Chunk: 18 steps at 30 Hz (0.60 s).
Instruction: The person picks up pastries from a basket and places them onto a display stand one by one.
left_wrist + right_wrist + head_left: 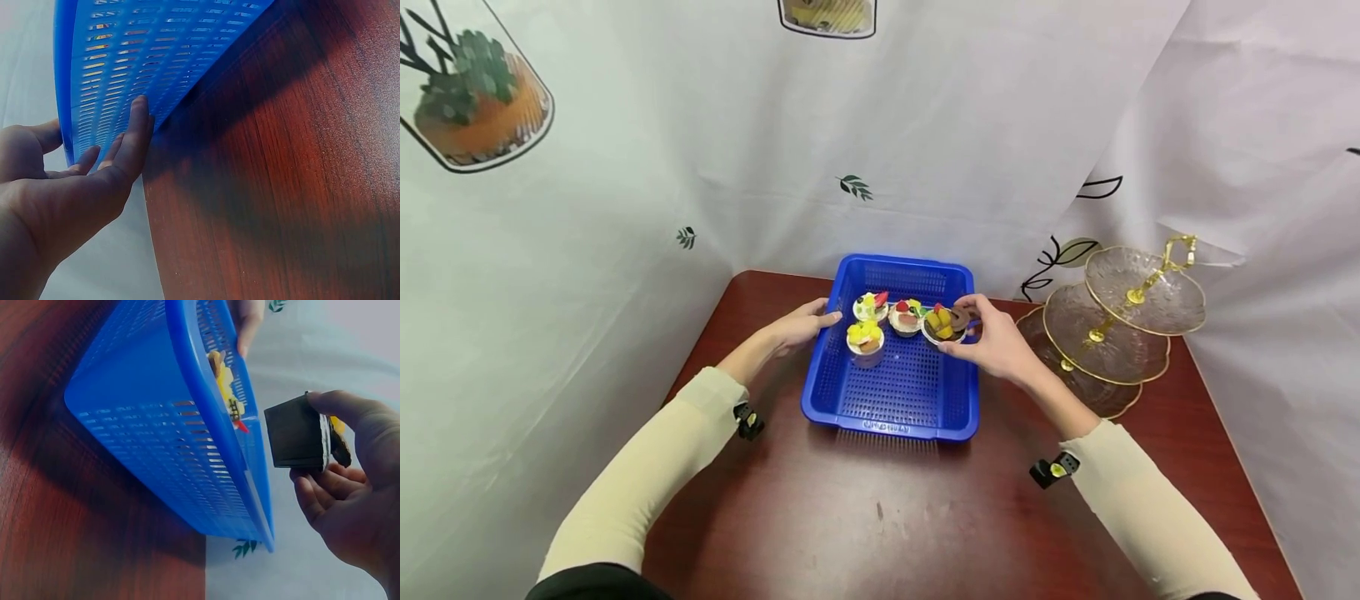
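A blue plastic basket [891, 423] stands on the table, and my left hand [801, 327] grips its left rim. The thumb [49, 135] hooks over the rim while the fingers lie along the slotted outer wall. Between thumb and fingers, my right hand [996, 340] holds a cupcake [945, 325] with yellow fruit, a red berry and a chocolate piece on top. In the right wrist view its dark cup [295, 434] hangs tilted above the basket's rim. Inside the basket are a strawberry-topped cupcake [870, 307], a cupcake with yellow cubes [866, 340] and a pink-topped cupcake [906, 317].
A three-tier glass cake stand [1108, 337] with gold rims and a gold handle is at the right of the dark red wooden table [880, 517]. White printed cloth [940, 150] hangs behind the table and along both sides.
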Tool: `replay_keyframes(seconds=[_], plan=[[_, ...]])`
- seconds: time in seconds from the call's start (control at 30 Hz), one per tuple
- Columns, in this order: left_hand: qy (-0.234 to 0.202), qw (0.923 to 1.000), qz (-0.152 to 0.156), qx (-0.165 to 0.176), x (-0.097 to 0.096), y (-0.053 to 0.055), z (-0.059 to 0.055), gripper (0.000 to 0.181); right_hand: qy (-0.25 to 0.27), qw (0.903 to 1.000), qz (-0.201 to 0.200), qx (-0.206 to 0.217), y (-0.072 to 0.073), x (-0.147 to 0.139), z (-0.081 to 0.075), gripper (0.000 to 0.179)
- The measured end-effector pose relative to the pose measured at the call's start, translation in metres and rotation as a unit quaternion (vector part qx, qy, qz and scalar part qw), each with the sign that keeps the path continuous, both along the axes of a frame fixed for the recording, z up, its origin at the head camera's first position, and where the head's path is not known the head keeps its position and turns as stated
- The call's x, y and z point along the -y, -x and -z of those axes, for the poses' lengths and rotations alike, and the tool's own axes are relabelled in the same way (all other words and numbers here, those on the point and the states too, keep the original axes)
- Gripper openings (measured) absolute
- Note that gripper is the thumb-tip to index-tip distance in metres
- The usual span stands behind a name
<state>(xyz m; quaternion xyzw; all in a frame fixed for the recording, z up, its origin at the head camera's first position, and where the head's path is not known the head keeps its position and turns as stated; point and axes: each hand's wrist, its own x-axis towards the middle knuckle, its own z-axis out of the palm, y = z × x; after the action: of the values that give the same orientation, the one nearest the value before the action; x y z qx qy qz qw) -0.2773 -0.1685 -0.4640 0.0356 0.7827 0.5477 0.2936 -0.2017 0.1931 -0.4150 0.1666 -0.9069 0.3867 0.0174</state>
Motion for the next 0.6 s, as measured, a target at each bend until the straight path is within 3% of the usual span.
replay_keyframes(seconds=[0.4, 0.6], plan=[[0.005, 1.0000, 0.005, -0.002, 0.000, -0.003, -0.001, 0.058, 0.006, 0.9995, 0.000, -0.030, -0.020, -0.025, -0.019, 0.072], [-0.011, 0.9999, -0.003, 0.004, 0.000, -0.001, 0.002, 0.057, 0.006, 0.9989, 0.020, -0.042, -0.030, -0.041, -0.025, 0.070]])
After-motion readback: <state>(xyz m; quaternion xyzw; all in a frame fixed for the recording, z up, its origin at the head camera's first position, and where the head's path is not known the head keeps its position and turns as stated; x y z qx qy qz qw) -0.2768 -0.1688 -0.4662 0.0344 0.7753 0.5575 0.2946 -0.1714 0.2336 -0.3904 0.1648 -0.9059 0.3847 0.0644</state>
